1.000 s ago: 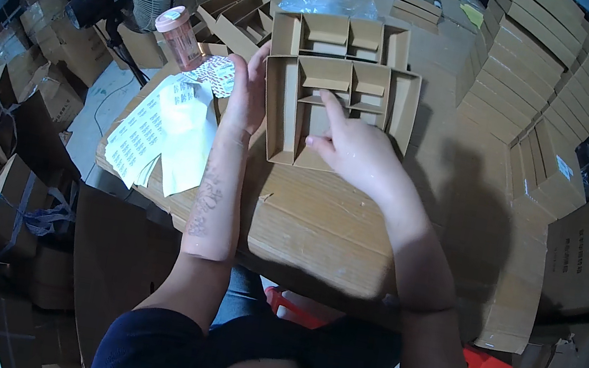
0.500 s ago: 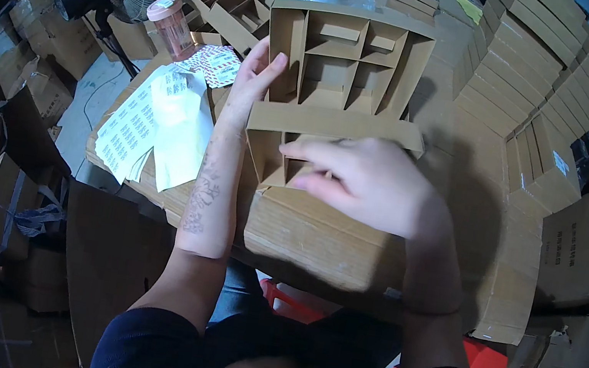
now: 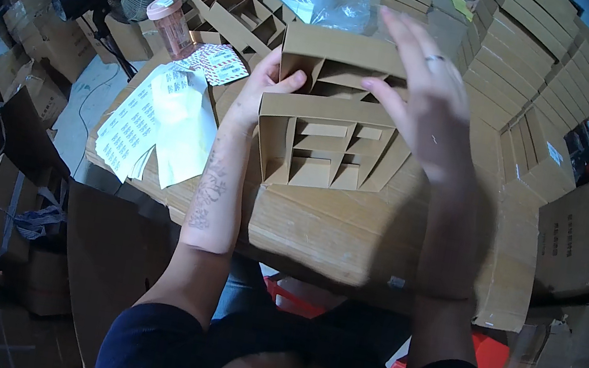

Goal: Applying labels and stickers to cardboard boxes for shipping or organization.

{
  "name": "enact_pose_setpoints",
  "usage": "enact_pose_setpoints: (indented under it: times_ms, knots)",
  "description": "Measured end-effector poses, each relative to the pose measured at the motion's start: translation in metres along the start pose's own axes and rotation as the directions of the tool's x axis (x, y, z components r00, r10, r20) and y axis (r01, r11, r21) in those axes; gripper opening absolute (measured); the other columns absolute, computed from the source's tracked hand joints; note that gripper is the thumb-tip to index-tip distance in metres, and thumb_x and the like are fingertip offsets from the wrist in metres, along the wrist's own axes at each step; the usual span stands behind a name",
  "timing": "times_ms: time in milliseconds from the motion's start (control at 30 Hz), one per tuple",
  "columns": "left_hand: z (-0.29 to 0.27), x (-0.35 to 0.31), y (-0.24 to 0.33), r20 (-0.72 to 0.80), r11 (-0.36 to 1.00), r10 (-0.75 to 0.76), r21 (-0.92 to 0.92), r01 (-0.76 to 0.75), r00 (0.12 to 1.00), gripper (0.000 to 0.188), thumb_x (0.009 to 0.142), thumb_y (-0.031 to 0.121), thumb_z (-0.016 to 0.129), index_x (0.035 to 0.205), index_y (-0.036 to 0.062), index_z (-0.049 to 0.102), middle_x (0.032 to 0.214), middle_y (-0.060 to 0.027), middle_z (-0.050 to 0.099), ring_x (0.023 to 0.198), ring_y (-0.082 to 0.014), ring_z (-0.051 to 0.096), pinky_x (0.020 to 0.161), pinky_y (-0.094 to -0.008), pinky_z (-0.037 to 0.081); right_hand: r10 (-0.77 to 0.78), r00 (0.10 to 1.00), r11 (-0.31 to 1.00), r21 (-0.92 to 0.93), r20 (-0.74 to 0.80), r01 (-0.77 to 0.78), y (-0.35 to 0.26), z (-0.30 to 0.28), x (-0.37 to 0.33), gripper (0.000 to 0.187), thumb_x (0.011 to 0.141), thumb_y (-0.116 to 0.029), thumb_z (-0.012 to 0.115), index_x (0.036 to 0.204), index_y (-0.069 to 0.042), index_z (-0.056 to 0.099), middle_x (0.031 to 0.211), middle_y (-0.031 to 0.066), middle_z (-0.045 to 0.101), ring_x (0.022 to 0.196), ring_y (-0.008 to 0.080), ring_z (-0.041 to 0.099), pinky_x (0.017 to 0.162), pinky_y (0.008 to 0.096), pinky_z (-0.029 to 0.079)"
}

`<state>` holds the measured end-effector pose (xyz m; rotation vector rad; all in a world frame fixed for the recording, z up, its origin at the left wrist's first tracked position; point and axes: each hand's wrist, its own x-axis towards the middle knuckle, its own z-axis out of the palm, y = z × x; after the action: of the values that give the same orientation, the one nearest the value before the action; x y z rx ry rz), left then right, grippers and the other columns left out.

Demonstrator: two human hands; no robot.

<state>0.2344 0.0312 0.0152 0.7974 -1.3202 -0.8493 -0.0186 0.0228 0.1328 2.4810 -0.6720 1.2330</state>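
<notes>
Dividers [image 3: 289, 148] stand fitted in the near box [image 3: 330, 110] on the surface [image 3: 317, 235]; the left hand [image 3: 260, 91] grips the far box [image 3: 344, 48], apparently partitioned too; the right hand [image 3: 435, 90], thumb and fingers apart, hides what remains.

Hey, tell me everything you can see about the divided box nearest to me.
The nearer divided box looks like plain brown cardboard, open, with thin partitions: a long compartment down each side and four smaller cells between them, some with flaps inside. It appears tipped up, open side towards you, on the cardboard-covered table, just in front of another divided box. Your right hand overlaps its far right corner in view; whether it touches is unclear.
</notes>
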Motion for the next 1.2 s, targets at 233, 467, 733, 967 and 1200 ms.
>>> enact_pose_setpoints:
  times_ms: [233,467,733,967,1200]
  knots:
    - [0.040,-0.028,0.101,-0.066,0.759,0.598,0.369,-0.537,0.799,0.080,0.079,0.043,0.066,0.142,0.0037,0.037,0.141,-0.0151,0.044,0.133,-0.0294,0.038,0.110,-0.0421,0.030,0.005,0.952,0.996,-0.091,0.307,0.024,0.034,-0.008,0.006,0.055,0.077,-0.022,0.072,0.128,-0.012,0.053,0.109,0.0165,0.063,0.103,0.0308,0.060,0.091,0.0403,0.045]
    - [0.083,-0.050,0.102,0.369,0.002,0.001,0.929,-0.369,0.929,0.073,0.081,0.059,0.059,0.136,0.0117,0.048,0.085,-0.0089,0.066,0.075,-0.0254,0.065,0.065,-0.0380,0.051,0.251,0.947,0.867,-0.388,-0.200,-0.312,0.039,-0.106,-0.123,0.049,0.074,-0.014,0.071,0.119,-0.005,0.056,0.111,0.0170,0.061,0.104,0.0355,0.057,0.088,0.0474,0.046]
    - [0.092,-0.168,0.112,0.499,0.028,-0.045,0.866,-0.499,0.865,0.055,0.083,0.029,0.062,0.135,0.0123,0.051,0.124,-0.0076,0.058,0.104,-0.0235,0.054,0.089,-0.0345,0.043,0.132,0.826,0.991,-0.088,0.547,-0.100,-0.017,-0.135,-0.232,0.037,0.080,-0.031,0.069,0.109,-0.010,0.060,0.113,0.0160,0.060,0.103,0.0358,0.058,0.085,0.0480,0.048]
    - [0.086,-0.188,0.080,0.496,0.059,-0.230,0.866,-0.496,0.837,0.080,0.074,0.057,0.064,0.143,0.0248,0.041,0.147,-0.0130,0.038,0.119,-0.0270,0.047,0.099,-0.0440,0.039,0.173,0.911,0.845,0.418,0.374,-0.332,0.054,0.002,-0.073,0.020,0.092,-0.023,0.060,0.094,-0.003,0.063,0.079,0.0123,0.062,0.071,0.0283,0.060,0.066,0.0369,0.047]
    - [0.085,-0.158,0.059,0.585,0.136,-0.320,0.807,-0.575,0.745,0.082,0.081,0.064,0.056,0.147,0.0219,0.034,0.153,-0.0104,0.029,0.142,-0.0285,0.025,0.113,-0.0507,0.021,0.391,0.902,0.916,-0.172,0.184,-0.362,0.131,0.213,0.010,0.026,0.085,-0.025,0.067,0.104,-0.008,0.065,0.114,0.0155,0.060,0.106,0.0275,0.058,0.085,0.0400,0.047]
